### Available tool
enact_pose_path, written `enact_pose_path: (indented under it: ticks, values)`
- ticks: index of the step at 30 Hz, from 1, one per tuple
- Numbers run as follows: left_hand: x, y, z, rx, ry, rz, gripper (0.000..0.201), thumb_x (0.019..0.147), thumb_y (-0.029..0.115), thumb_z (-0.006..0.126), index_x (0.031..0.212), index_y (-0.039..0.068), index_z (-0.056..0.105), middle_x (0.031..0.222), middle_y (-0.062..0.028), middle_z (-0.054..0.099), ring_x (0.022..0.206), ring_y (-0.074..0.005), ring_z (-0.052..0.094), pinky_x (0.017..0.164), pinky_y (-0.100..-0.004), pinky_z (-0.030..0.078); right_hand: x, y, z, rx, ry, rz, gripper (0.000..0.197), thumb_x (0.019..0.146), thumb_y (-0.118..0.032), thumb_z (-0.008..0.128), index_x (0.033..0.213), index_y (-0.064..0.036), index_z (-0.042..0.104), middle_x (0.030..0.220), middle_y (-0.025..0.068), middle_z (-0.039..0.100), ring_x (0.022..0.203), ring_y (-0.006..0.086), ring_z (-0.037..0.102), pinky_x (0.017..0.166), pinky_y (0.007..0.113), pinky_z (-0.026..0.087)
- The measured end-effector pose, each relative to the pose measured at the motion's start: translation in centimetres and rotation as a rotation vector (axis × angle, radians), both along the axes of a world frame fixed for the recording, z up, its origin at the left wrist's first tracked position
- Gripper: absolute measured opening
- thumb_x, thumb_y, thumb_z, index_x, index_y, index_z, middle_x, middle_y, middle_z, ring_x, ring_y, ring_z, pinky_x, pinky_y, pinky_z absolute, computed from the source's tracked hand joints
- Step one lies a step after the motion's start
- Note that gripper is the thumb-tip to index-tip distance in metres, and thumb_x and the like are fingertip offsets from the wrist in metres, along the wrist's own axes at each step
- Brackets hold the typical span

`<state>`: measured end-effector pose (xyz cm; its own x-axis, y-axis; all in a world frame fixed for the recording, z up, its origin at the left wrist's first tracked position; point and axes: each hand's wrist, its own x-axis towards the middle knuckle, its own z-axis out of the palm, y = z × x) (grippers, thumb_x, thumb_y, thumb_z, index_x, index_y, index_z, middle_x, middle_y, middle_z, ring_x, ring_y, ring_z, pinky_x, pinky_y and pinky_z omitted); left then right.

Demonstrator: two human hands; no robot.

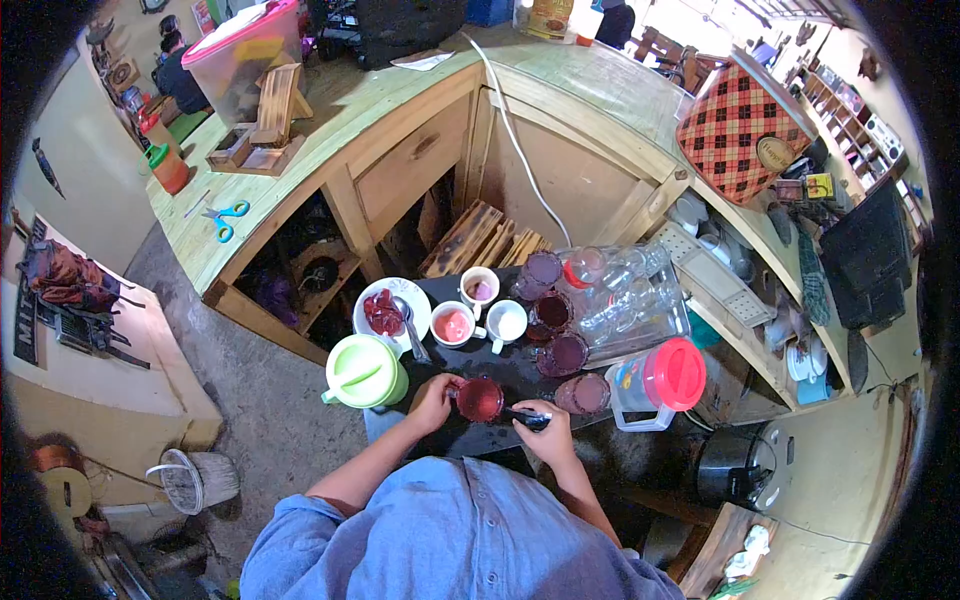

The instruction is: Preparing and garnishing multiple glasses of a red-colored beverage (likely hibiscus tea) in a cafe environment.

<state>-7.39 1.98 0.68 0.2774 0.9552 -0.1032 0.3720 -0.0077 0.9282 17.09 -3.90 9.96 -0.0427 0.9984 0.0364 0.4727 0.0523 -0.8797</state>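
My left hand (432,403) is closed at the left side of a glass mug (480,400) of red liquid, standing on a dark tabletop (440,432). My right hand (547,433) is closed around a black-handled utensil (528,417) pointing toward the mug; its working end is too small to make out. Behind the mug are a cup with pink contents (453,325), a white cup (507,320), and another cup (480,287). Left of them, a white plate (372,312) bears red pieces and a spoon (410,325). Several mugs of dark red liquid (562,355) stand to the right.
A green lidded pitcher (366,372) stands left, a red-lidded clear pitcher (660,385) right. Clear glassware (630,295) fills a tray at the back right. Beyond runs a wooden counter (380,110) with scissors (226,220) and a checkered box (745,130). A person (183,80) is far left.
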Motion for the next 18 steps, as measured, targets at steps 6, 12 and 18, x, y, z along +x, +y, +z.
enact_pose_path:
  ticks: [6,12,18]
  values:
    - [0.1,0.0,-0.1,0.047,0.053,0.011,0.035,0.082,-0.014,0.045,0.108,0.0,0.063,0.107,-0.0166,0.069,0.104,-0.0305,0.067,0.092,-0.0391,0.052,-0.2,0.4,0.3,0.019,-0.002,0.02,0.027,0.072,-0.002,0.076,0.098,-0.0024,0.072,0.096,0.0127,0.073,0.091,0.0241,0.072,0.084,0.034,0.054]
    - [0.2,0.0,0.0,0.06,0.025,-0.012,0.033,0.083,-0.012,0.046,0.109,0.001,0.062,0.108,-0.0173,0.068,0.103,-0.0314,0.067,0.092,-0.0392,0.052,0.7,0.0,0.0,0.047,-0.076,0.05,0.028,0.073,-0.005,0.075,0.101,-0.0056,0.072,0.098,0.013,0.073,0.09,0.0275,0.072,0.083,0.035,0.055]
    - [-0.5,-0.3,-1.4,0.078,-0.003,-0.044,0.036,0.085,-0.011,0.046,0.118,0.001,0.051,0.111,-0.017,0.066,0.104,-0.0316,0.066,0.091,-0.0388,0.052,1.7,-1.7,-0.3,-0.078,0.086,-0.124,0.025,0.076,-0.005,0.077,0.101,-0.0028,0.072,0.099,0.0092,0.074,0.092,0.0177,0.07,0.085,0.032,0.053]
